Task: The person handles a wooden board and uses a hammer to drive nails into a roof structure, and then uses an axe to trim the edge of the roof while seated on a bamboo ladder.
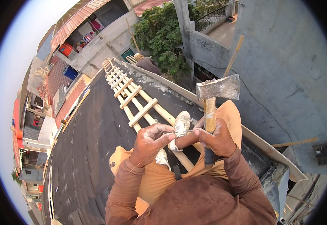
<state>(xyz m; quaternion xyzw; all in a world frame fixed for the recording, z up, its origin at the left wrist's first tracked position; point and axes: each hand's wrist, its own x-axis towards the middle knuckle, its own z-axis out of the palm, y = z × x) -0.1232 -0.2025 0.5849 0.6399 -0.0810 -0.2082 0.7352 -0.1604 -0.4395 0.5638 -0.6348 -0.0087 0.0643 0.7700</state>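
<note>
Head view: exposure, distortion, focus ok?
Head view, exposure: daylight, with the sky pale and nearly washed out; head view, distortion: black fisheye rim, buildings at left leaning and bent; head view, focus: left hand, right hand and hatchet fairly crisp, thin metal piece too small for detail.

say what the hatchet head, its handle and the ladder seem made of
Hatchet head: probably steel, dull grey with scuffed patches. Handle: likely wood, tan and worn, its lower end dark. Ladder: bamboo or wood, seemingly unpainted, given pale, rounded poles.
</note>
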